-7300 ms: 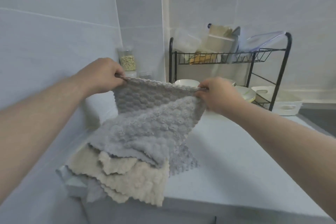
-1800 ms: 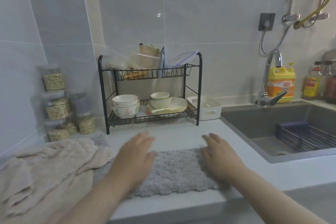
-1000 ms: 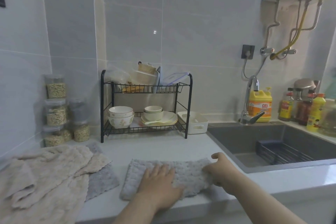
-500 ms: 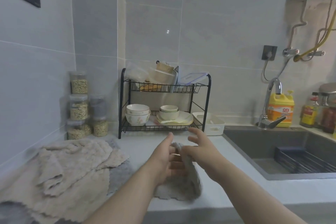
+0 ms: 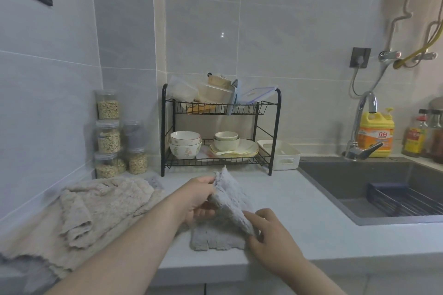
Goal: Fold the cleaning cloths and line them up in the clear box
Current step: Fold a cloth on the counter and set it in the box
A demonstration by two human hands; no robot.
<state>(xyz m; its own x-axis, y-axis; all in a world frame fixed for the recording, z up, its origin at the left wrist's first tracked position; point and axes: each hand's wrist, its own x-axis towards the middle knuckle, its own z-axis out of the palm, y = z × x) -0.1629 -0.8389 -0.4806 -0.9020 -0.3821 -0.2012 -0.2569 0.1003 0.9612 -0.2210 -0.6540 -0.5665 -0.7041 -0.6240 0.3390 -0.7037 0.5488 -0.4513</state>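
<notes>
Half a second back both hands met over the bunched gray cloth (image 5: 230, 201); now the right hand (image 5: 271, 242) has dropped toward the counter's front edge and the left hand (image 5: 199, 199) lifts a flap into a peak. A second ago the same cloth lay flat as a long strip.

It sits on the pale countertop (image 5: 311, 230), in front of the black two-tier dish rack (image 5: 220, 132), its lower layer flat and its upper layer raised. Left-hand fingers curl round the flap's top edge; the right thumb and forefinger pinch its near corner.

Left of the rack and nearer the viewer lies a heap of beige cloths (image 5: 96, 208), with stacked jars of grain (image 5: 107, 136) behind them in the tiled corner. Bowls and plates fill the rack's lower shelf. Just right of the rack stands a white basket (image 5: 280, 154), then a dark sink (image 5: 374, 189) with a chrome faucet (image 5: 362, 127). Beside the faucet a yellow detergent bottle (image 5: 376, 134) carries a red label reading "立白".
</notes>
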